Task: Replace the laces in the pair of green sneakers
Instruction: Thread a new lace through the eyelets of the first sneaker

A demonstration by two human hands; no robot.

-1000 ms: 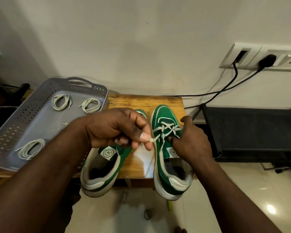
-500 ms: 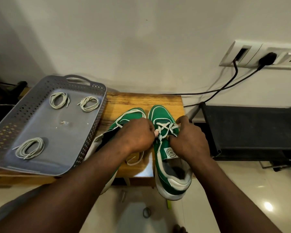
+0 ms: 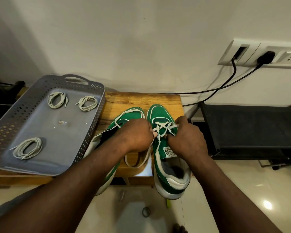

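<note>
Two green sneakers stand toe-to-wall on a small wooden table [image 3: 138,100]. The right sneaker [image 3: 165,167] carries a white lace [image 3: 163,127] crossed through its front eyelets. My left hand [image 3: 135,135] pinches the lace at the shoe's left eyelet row, and a loose loop of it hangs below onto the table. My right hand [image 3: 187,137] grips the shoe's right side, fingers curled over the lace area. The left sneaker [image 3: 124,117] lies mostly under my left forearm; its lacing is hidden.
A grey perforated tray [image 3: 15,115] on the left holds three coiled pale laces [image 3: 28,148]. A black rack [image 3: 249,125] stands right of the table. Black cables [image 3: 225,84] run from wall sockets [image 3: 262,55]. Pale glossy floor lies below, with a small ring [image 3: 146,211] on it.
My left hand has moved forward and right, from above the left sneaker to the right sneaker's eyelets, taking the lace end there. The right hand stays on the shoe.
</note>
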